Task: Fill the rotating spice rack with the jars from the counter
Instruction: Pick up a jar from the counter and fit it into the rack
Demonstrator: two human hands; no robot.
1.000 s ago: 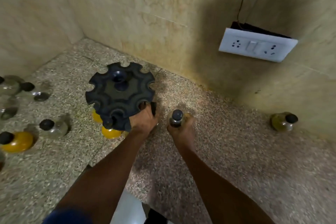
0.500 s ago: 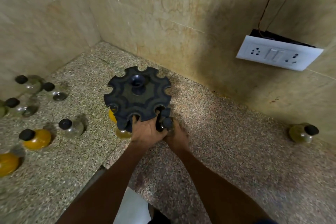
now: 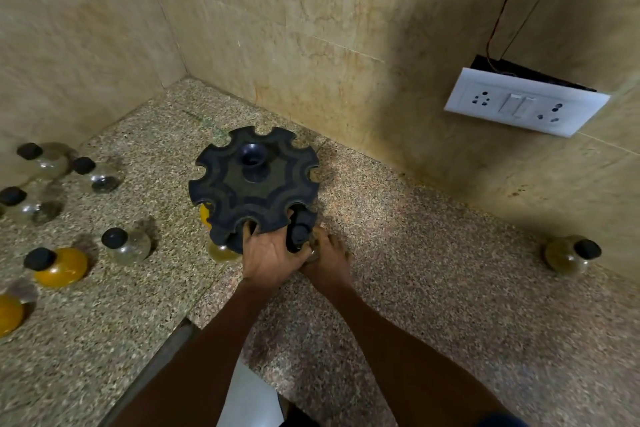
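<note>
Right hand, fingers clamped on a jar, slots it into the rack gripped by the left hand; next, seat it.

No legible text, label, brand, number or sign was found in the head view. The black caps and glass bodies of the jars on the surface carried no readable marking — same for the black spice rack. The white switch plate on the wall showed sockets and rockers only — no lettering resolved.
</note>
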